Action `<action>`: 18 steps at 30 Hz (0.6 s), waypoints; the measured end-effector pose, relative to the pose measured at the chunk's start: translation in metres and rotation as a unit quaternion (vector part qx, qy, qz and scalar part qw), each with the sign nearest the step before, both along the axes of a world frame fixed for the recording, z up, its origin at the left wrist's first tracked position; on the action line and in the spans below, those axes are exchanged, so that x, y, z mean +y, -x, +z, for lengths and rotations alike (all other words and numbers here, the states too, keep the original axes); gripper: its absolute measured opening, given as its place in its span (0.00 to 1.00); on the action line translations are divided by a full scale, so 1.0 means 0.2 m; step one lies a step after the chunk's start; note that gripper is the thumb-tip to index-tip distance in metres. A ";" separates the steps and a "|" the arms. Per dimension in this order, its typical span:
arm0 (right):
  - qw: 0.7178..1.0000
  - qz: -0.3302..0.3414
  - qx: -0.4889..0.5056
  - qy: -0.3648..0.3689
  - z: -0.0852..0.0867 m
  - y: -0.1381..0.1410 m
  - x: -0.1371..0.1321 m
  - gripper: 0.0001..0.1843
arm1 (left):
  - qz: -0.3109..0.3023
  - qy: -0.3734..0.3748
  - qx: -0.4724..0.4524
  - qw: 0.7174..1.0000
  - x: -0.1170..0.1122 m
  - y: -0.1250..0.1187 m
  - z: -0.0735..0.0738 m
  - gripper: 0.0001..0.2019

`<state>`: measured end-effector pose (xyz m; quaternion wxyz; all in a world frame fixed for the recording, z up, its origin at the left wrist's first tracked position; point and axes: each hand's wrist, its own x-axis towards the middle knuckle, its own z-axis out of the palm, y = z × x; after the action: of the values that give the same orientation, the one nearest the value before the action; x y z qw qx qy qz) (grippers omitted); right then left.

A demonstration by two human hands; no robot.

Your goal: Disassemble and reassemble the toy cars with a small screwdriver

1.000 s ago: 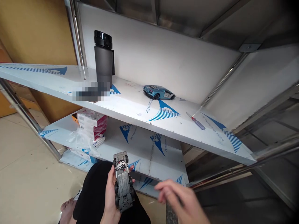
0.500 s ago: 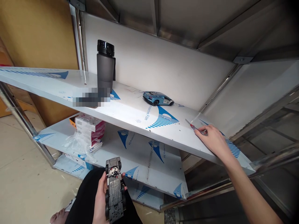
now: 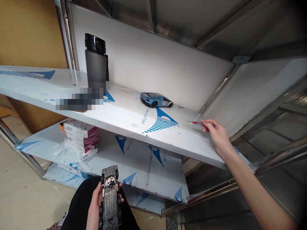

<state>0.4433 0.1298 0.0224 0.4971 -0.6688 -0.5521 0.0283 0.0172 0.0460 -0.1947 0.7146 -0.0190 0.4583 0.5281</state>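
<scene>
Translucent-handled, red-collared screwdriver has swung round since the last frame: right hand pinching its handle, right of blue-and-white toy car. Left hand's fingers wrap wheeled grey-black toy vehicle, below-left of that car.

The upper shelf carried a bottle, upright at left, a blurred dark thing just nearer, a blue car further right, and boxes stood stacked left on the lower shelf!
</scene>
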 end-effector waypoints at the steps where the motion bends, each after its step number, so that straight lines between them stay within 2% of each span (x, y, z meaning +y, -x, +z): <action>1: 1.000 -0.002 0.003 0.006 0.00 0.01 0.00 0.14 | -0.004 0.002 -0.003 1.000 0.00 0.00 0.00 0.20; 10: 0.998 -0.001 0.008 0.060 0.02 0.06 -0.04 0.13 | -0.025 -0.033 0.027 0.999 -0.01 0.00 -0.03 0.20; 18: 0.999 -0.003 0.011 0.048 0.03 0.08 -0.05 0.14 | -0.017 -0.011 0.026 0.999 -0.01 0.00 0.02 0.21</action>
<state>0.4272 0.1196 0.0274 0.4710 -0.6929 -0.5425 0.0609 0.0162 0.0433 -0.1903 0.7116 0.0101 0.4708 0.5215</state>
